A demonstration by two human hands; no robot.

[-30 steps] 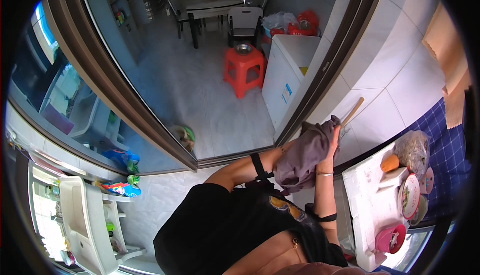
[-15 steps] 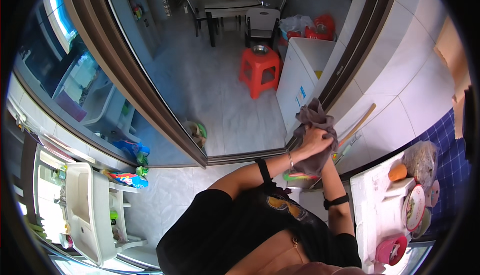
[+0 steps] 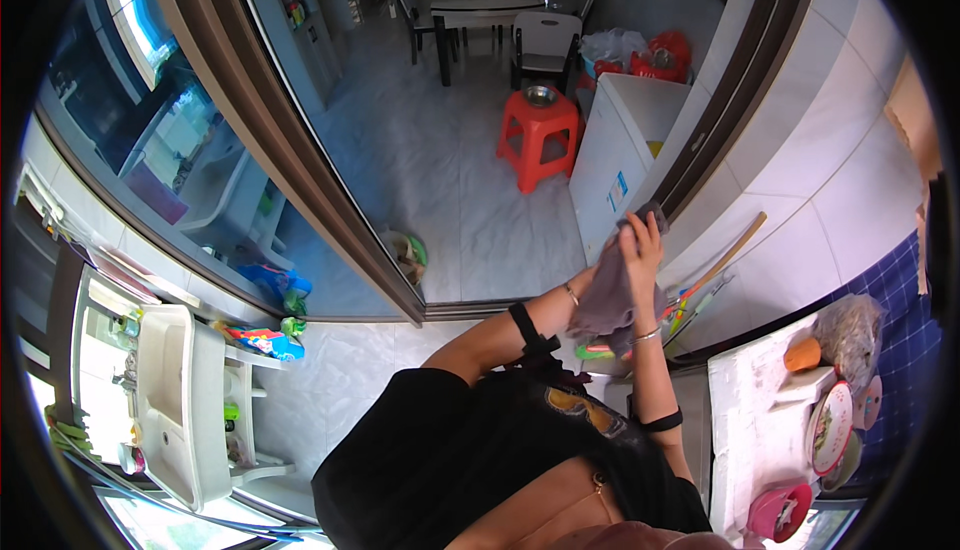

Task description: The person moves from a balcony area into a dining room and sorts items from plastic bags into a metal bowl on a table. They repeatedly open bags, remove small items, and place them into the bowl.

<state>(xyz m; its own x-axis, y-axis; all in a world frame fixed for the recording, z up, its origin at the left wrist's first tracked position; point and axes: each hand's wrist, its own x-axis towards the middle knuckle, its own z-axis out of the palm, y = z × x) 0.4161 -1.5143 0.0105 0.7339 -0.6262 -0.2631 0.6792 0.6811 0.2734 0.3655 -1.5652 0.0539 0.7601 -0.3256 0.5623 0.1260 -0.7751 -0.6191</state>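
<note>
A grey-brown cloth (image 3: 603,302) hangs bunched between my two hands, in front of my chest to the right. My right hand (image 3: 642,255) is on the near side of it, fingers pointing up and pressed over the cloth, with a fold showing at the fingertips. Behind the cloth lies my left hand (image 3: 588,278); only its edge by the wrist shows, and its fingers are hidden. Both wrists carry a bracelet, and dark bands circle both forearms.
A sliding door frame (image 3: 500,308) crosses ahead. Beyond it stand a red stool (image 3: 540,135) with a metal bowl (image 3: 540,97) and a white chest (image 3: 625,140). At right, a white counter (image 3: 745,400) bears dishes and a pink bowl (image 3: 775,512). At left is a sink (image 3: 165,400).
My left hand, earlier in front and closed round the cloth, has gone behind it. My right hand, hidden before, now shows in front with fingers up. The whole view has shifted slightly.
</note>
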